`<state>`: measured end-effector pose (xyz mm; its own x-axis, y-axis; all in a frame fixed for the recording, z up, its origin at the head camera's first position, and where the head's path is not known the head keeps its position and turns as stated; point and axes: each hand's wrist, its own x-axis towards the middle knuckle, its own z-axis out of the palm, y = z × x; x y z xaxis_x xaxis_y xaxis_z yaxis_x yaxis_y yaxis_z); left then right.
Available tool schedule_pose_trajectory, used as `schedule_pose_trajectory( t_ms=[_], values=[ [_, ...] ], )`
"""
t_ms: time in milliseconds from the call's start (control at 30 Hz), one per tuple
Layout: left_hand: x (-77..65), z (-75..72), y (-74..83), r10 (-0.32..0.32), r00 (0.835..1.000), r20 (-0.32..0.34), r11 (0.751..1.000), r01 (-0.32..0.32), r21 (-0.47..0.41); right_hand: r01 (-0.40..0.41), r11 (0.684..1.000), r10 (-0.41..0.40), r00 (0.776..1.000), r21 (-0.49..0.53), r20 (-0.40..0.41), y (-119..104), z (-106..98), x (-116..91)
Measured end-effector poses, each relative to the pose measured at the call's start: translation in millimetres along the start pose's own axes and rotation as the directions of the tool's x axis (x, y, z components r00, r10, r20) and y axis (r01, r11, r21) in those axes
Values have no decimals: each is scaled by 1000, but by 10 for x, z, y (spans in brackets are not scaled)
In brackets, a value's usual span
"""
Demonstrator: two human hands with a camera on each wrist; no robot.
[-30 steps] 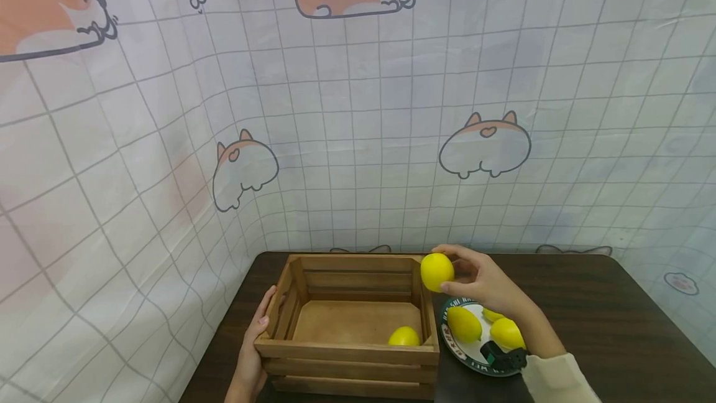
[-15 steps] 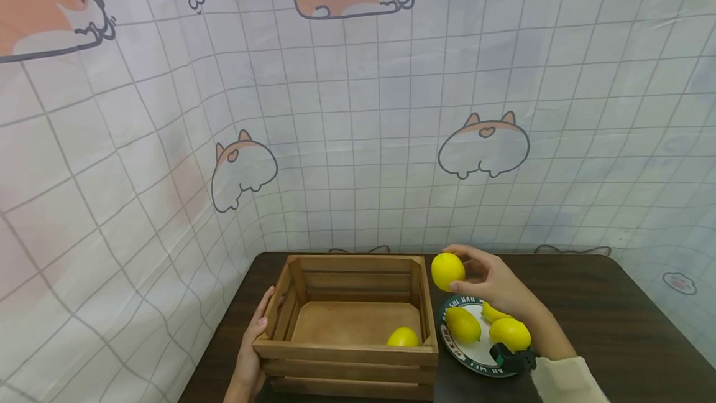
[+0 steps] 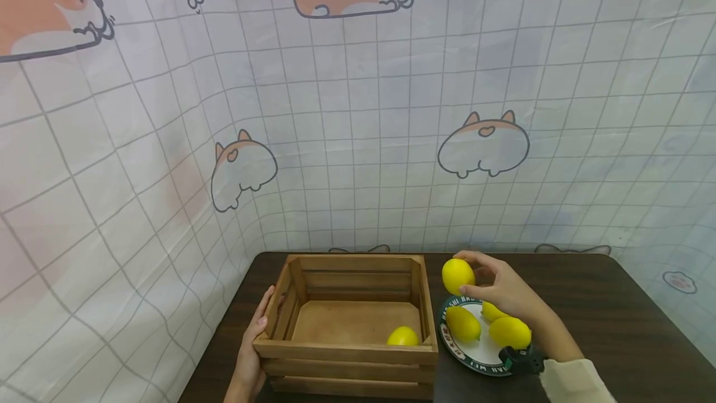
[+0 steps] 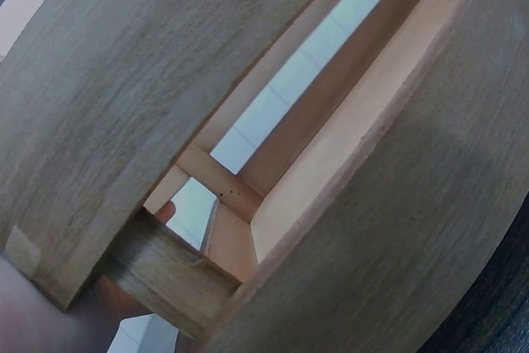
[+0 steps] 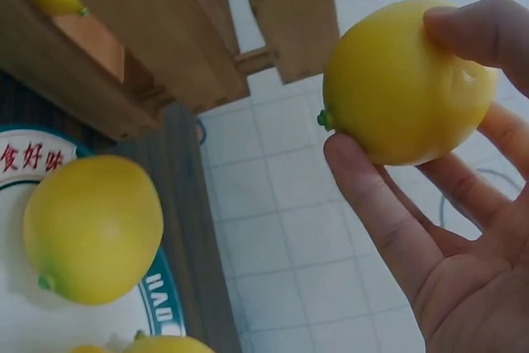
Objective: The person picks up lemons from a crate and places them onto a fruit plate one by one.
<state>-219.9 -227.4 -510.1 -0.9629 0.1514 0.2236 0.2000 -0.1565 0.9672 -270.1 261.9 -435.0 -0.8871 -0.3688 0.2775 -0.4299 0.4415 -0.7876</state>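
Between its thumb and fingers my right hand [image 3: 500, 285] holds a lemon [image 3: 458, 276] above the far edge of the plate [image 3: 472, 364], to the right of the wooden crate [image 3: 347, 350]. In the right wrist view the same lemon [image 5: 405, 84] shows a small green stem end. On the white plate with its dark green lettered rim lie several more lemons, one [image 3: 463, 323] near the crate. Another lemon [image 3: 403, 336] sits inside the crate, at its front right. My left hand [image 3: 253, 344] grips the crate's left side; the left wrist view shows the crate's slats [image 4: 331, 163] up close.
The dark wood table [image 3: 604, 316] carries crate and plate, and its far edge meets a grid-patterned curtain [image 3: 358, 173] with cartoon dogs. A black wrist camera [image 3: 523, 361] on the right wrist overlaps the plate's near rim in the head view.
My right hand has moved to the right with the lemon, from the crate's far right corner to over the plate's far side, dipping slightly lately. The left hand and crate stay put.
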Motion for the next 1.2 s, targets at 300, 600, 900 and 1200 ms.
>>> schedule_pose_trajectory(
  t_ms=[300,600,900,1200],
  values=[
    [-3,-15,-15,-1,1000,-6,1000,1,4,-83,995,85,996,-55,42,137,1,17],
    [-8,-20,-11,1,1000,-1,1000,-1,9,-118,988,125,990,-103,59,249,1,50],
    [5,-10,-19,1,1000,-9,1000,-1,6,-128,985,138,987,-114,82,291,-19,108],
    [7,-15,-30,3,1000,-11,1000,-3,5,-183,972,196,977,-144,80,359,-8,153]
  ],
)
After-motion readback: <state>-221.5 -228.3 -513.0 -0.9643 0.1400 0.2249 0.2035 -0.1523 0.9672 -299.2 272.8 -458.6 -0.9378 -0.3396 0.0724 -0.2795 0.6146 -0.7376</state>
